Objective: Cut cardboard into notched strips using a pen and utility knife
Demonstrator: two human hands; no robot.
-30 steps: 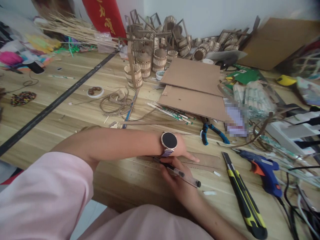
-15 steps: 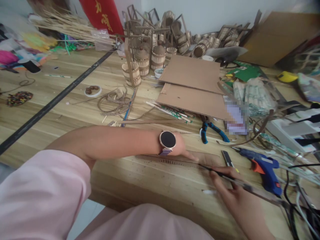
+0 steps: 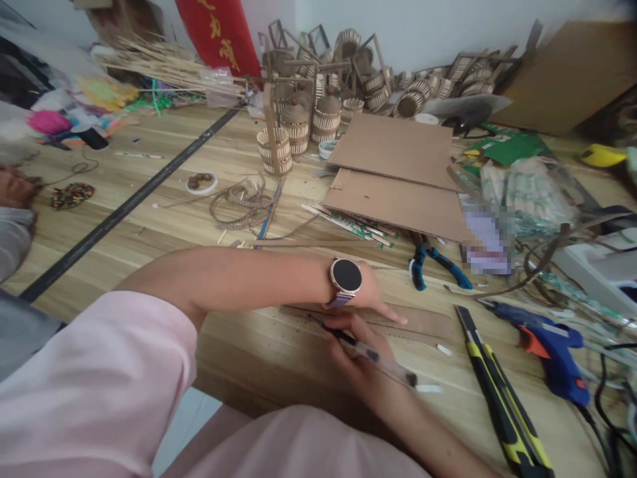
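Observation:
My left hand (image 3: pixel 375 302), with a round black watch (image 3: pixel 346 275) on the wrist, lies flat on a long brown cardboard strip (image 3: pixel 423 321) on the wooden table, its forefinger stretched out to the right. Just below it my right hand (image 3: pixel 361 362) grips a clear pen (image 3: pixel 371 355) with a black tip, which touches the strip's near edge under my left wrist.
A yellow-and-black utility knife (image 3: pixel 500 398) and a blue glue gun (image 3: pixel 550 348) lie to the right. Blue-handled pliers (image 3: pixel 438 262), cardboard sheets (image 3: pixel 398 179), small woven baskets (image 3: pixel 298 126) and tangled cords (image 3: pixel 612 398) crowd the back and right. Another person's sleeve (image 3: pixel 12 239) shows at left.
My right hand, out at the right end of the strip half a second ago, has come back left with the pen to under my left wrist. The left hand stays in place.

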